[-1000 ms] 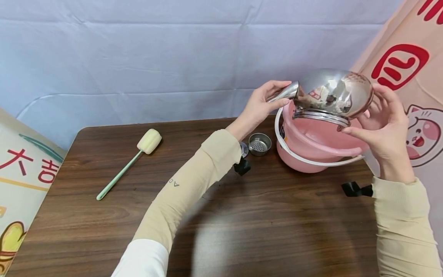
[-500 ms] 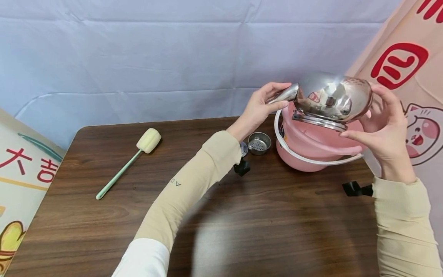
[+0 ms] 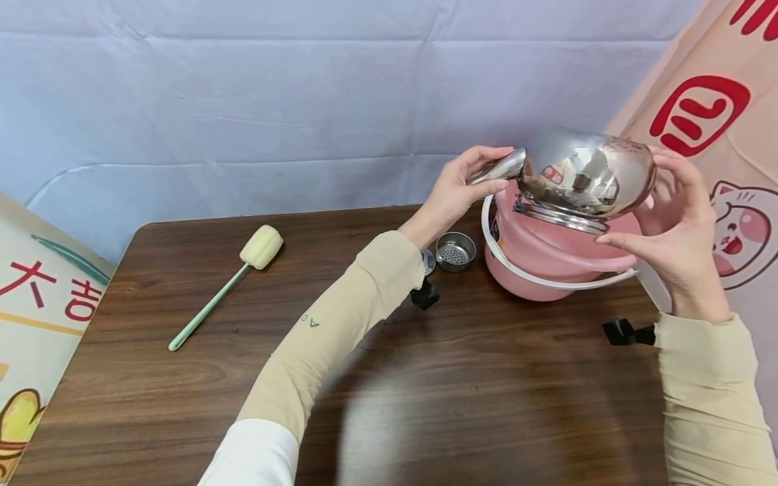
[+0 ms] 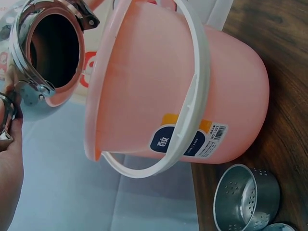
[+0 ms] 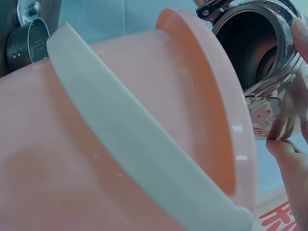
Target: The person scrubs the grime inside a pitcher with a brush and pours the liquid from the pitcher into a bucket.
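A shiny metal teapot (image 3: 577, 169) is held tipped above a pink bucket (image 3: 535, 260), with its round mouth turned downward. My left hand (image 3: 452, 185) grips the tapering metal piece at the pot's left side, between thumb and fingers. On the other side my right hand (image 3: 683, 216) holds the pot's body, its thumb by the mouth's rim. The left wrist view shows the teapot's open mouth rim (image 4: 72, 92) and its dark inside, close to the bucket's upper edge. A white carrying handle (image 4: 195, 86) hangs down against the bucket's wall.
A small perforated metal strainer (image 3: 456, 252) stands on the wooden table (image 3: 474, 405) left of the bucket, beside a small round metal lid (image 3: 428, 262). Farther left lies a sponge brush (image 3: 261, 248) with a green stick. A pale cloth backdrop (image 3: 273, 121) rises behind the table.
The teapot's right side has sunk slightly and its mouth has turned a little. Both hands keep their holds; in the last half second almost nothing moves.
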A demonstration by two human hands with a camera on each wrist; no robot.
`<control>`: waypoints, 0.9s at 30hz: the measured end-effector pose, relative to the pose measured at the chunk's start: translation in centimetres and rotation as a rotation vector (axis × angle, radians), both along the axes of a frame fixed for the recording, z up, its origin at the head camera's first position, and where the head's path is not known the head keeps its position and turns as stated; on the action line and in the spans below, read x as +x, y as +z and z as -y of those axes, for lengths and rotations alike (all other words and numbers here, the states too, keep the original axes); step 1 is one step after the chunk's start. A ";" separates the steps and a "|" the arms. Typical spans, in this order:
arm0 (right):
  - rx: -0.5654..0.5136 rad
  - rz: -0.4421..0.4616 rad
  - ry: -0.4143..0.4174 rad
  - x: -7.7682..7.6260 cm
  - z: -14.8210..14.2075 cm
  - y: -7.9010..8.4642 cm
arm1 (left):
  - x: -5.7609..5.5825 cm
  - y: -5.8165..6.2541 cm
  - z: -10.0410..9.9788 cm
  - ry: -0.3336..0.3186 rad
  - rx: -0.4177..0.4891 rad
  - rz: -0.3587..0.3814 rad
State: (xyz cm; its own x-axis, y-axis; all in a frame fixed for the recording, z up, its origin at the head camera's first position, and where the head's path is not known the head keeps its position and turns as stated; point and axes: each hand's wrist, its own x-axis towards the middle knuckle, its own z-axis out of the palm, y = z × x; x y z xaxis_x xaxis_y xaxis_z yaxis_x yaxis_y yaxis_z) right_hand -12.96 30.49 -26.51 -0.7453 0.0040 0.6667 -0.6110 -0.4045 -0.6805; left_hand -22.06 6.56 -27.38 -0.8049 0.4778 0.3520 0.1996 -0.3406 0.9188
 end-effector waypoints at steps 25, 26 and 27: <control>0.016 0.175 -0.204 0.6 1.1 1.8 | 0.1 1.4 0.4 0.109 -0.093 0.031; 0.003 0.180 -0.212 0.6 1.3 1.9 | 0.1 1.5 0.5 0.113 -0.103 0.042; 0.000 0.180 -0.227 0.6 1.4 2.0 | 0.1 1.6 0.5 0.117 -0.114 0.049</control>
